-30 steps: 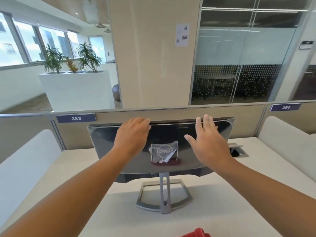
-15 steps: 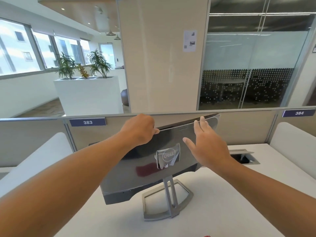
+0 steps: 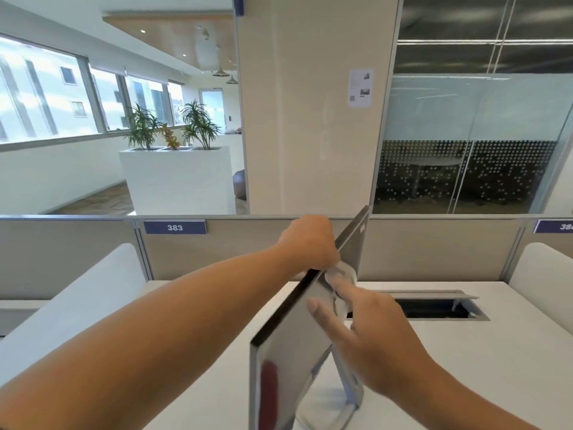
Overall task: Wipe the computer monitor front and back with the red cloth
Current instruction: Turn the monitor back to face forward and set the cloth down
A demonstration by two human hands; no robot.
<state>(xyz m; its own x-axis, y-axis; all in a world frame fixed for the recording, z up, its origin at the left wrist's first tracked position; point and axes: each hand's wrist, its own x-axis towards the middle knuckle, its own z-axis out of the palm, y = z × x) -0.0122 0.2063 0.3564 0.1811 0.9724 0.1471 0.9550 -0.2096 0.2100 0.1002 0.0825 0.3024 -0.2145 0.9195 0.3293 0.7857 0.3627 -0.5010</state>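
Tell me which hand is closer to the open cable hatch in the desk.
Right. The right hand rests open against the monitor, just left of the cable hatch. The left hand grips the monitor's top edge, farther left of the hatch.

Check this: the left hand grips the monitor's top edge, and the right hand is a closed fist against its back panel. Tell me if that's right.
One detail is wrong. The right hand is not a fist: its fingers are straight and spread, laid open at the back panel of the monitor. The left hand does grip the top edge. The head view shows this.
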